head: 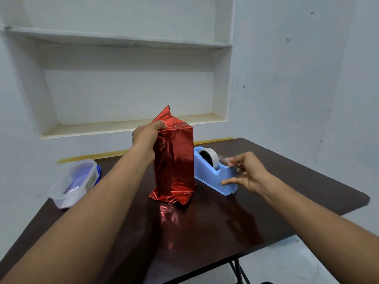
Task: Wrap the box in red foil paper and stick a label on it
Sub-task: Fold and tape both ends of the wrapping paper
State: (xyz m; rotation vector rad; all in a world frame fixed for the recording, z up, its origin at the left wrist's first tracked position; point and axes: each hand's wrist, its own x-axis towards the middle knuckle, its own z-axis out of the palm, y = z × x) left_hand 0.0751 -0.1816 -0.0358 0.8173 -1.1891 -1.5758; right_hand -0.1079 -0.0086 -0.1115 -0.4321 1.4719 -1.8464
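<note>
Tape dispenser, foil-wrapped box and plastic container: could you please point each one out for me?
tape dispenser (213, 179): head view, on its blue side wall.
foil-wrapped box (174, 158): head view, on its red front face.
plastic container (82, 175): head view, on its clear near wall.

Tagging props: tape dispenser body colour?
Light blue; the tape dispenser shows clearly in the head view.
</note>
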